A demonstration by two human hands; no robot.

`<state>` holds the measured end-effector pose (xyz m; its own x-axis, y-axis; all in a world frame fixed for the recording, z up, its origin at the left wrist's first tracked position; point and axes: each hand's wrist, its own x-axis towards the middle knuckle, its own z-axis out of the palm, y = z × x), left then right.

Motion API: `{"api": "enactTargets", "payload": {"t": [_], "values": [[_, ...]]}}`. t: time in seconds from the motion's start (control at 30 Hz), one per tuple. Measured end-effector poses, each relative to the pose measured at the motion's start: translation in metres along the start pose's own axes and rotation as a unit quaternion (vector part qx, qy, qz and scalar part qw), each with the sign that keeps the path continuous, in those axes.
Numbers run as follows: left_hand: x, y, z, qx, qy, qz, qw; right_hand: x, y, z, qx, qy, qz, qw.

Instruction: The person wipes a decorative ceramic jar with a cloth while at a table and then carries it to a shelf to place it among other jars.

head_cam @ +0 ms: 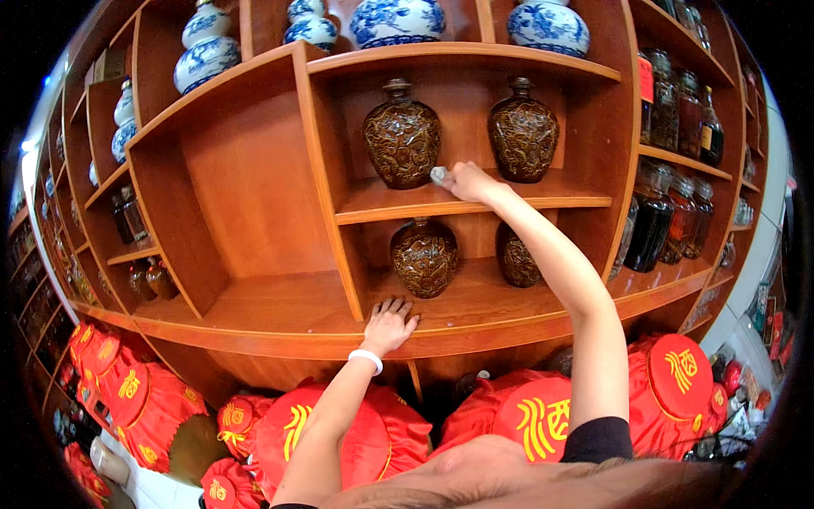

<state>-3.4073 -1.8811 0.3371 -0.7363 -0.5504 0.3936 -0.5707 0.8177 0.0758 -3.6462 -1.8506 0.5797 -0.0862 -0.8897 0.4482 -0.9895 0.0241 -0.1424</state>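
Note:
My right hand (472, 182) is on the upper shelf board (394, 202), between two brown glazed jars with raised relief. Bunched in its fingers is a pale grey-white cloth or tissue (438, 175), close to the lower side of the left jar (402, 137). The right jar (524, 133) stands just beyond my wrist. My left hand (389, 324) lies palm down on the front edge of the lower shelf (483, 312), fingers spread, a white bracelet on the wrist. Behind it stands a similar jar (424, 257); another jar (516, 254) is partly hidden by my right forearm.
Blue-and-white porcelain vessels (397, 22) line the shelf above. Glass jars of dark liquid (650, 219) fill the right-hand compartments. Large jars with red cloth covers (356, 439) crowd the floor below the cabinet, close to my body. A wooden upright (327, 191) divides the compartments.

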Motion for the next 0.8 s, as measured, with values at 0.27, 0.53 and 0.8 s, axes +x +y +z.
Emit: {"api": "enactTargets", "payload": {"t": [0.27,0.53,0.8], "values": [[0.001,-0.002,0.003,-0.001,-0.008,-0.008,1.000,0.003,-0.016,-0.026,0.280,0.322,0.032,0.904],[-0.001,-0.001,-0.001,0.000,-0.033,-0.025,0.999,0.074,-0.055,-0.078,0.201,0.351,0.106,0.908],[-0.005,-0.006,0.001,0.002,-0.018,-0.024,1.000,0.135,-0.072,-0.065,0.177,0.210,0.151,0.950]]}}
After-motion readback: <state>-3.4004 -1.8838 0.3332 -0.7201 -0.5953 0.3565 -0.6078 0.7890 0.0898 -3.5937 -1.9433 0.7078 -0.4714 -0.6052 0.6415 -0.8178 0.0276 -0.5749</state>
